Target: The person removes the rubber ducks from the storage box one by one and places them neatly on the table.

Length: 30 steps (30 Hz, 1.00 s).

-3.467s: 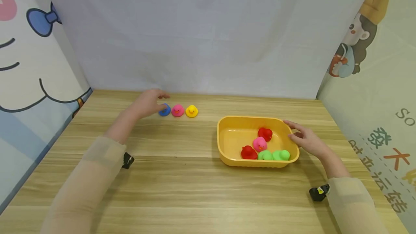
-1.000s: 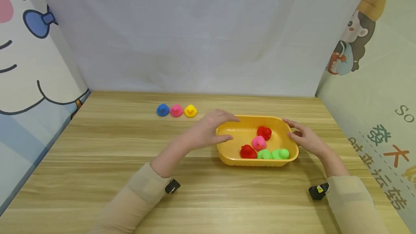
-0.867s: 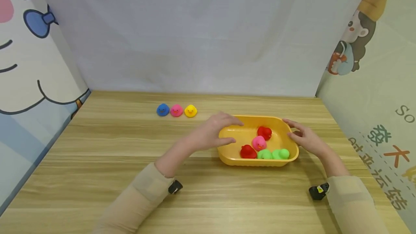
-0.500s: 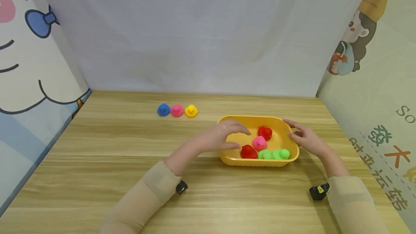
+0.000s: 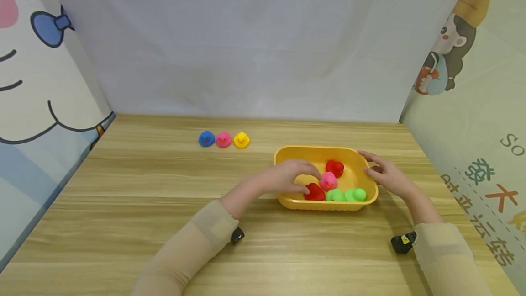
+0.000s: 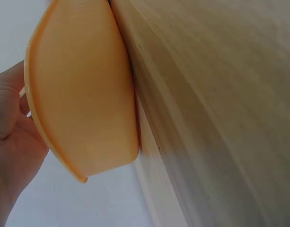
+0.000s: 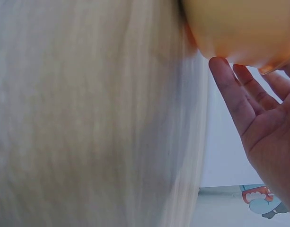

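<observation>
My left hand reaches over the left side of the yellow plastic basin, its fingers spread from the thumb and nothing gripped. The thumb tip is at a red rubber duck, and the fingertips are close to a pink rubber duck; contact is unclear. At the right end my right hand holds the basin's rim, thumb over the edge and other fingers against the outer wall. In the left wrist view the basin's wall hides the ducks and the fingertips of my left hand.
Another red duck and two green ducks, one left and one right, also lie in the basin. Behind, on the wooden table, a blue duck, a pink duck and a yellow duck stand in a row.
My left hand has left the blue duck in the row, moved right to the basin and come down among its ducks. The right hand and basin have stayed in place.
</observation>
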### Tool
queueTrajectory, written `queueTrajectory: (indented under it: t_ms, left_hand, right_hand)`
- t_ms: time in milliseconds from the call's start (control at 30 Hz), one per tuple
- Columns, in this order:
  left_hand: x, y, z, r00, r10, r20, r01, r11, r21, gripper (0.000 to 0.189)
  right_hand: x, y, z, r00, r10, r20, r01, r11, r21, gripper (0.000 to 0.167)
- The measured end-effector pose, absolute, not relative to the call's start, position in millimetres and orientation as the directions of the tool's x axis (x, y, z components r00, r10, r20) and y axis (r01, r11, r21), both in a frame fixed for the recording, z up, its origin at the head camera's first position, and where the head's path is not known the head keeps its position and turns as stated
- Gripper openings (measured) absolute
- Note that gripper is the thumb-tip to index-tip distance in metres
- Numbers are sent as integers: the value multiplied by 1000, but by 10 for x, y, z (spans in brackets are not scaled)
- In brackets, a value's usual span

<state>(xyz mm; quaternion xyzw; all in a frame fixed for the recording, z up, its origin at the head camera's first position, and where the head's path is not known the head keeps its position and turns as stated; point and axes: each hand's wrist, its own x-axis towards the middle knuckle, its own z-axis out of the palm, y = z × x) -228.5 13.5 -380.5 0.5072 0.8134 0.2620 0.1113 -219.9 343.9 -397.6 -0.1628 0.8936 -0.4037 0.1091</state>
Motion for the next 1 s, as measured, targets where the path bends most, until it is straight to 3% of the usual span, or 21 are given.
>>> queueTrajectory:
  t_ms: [667,1000]
  left_hand:
    - [-2406,295,-3885,-398,917,-21,792,355,497,29]
    - [-2398,326,-3889,-398,917,-28,780,354,516,26]
  right_hand:
    - [-2200,3422,-3934,-927,-365,-83,-184,638,-748,53]
    - [-2182,3435,-3932,-926,-369,-86,-178,624,-761,53]
